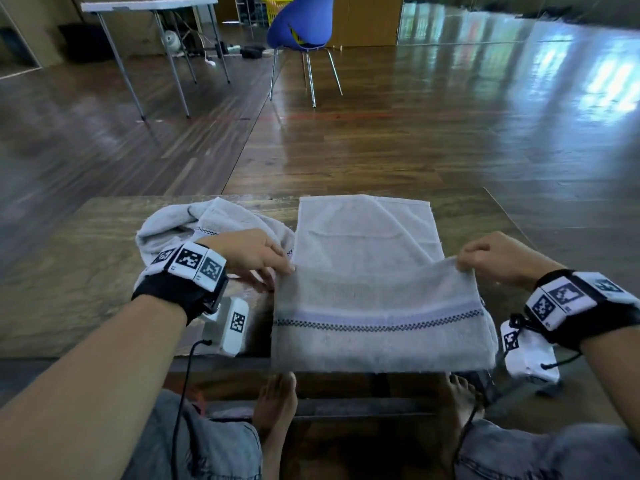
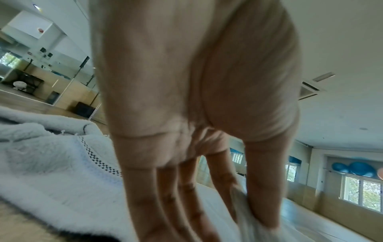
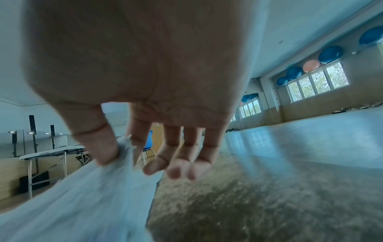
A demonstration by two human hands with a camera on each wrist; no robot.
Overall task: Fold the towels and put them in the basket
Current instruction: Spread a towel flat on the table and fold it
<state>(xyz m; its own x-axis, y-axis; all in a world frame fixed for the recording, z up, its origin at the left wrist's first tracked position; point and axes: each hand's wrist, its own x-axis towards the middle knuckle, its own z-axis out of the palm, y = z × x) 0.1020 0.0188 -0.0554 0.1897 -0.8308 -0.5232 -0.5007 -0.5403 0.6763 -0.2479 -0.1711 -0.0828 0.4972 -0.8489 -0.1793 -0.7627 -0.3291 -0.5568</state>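
Observation:
A grey towel (image 1: 367, 237) with a checked blue band lies lengthwise on the low wooden table (image 1: 86, 271), its near part lifted above the table. My left hand (image 1: 273, 263) pinches the raised edge's left corner, seen as towel cloth (image 2: 246, 217) between thumb and forefinger in the left wrist view. My right hand (image 1: 465, 261) pinches the right corner; the towel (image 3: 82, 196) hangs from thumb and forefinger in the right wrist view. A second grey towel (image 1: 194, 220) lies crumpled at the left, behind my left hand, and shows as fluffy cloth (image 2: 51, 155) in the left wrist view. No basket stands near the table.
The table's far edge meets shiny wooden floor (image 1: 381, 150). A blue chair (image 1: 301, 26) and a white folding table (image 1: 149, 5) stand far back, with a yellow crate (image 1: 273, 5) behind the chair. My bare feet (image 1: 277, 400) rest under the near edge.

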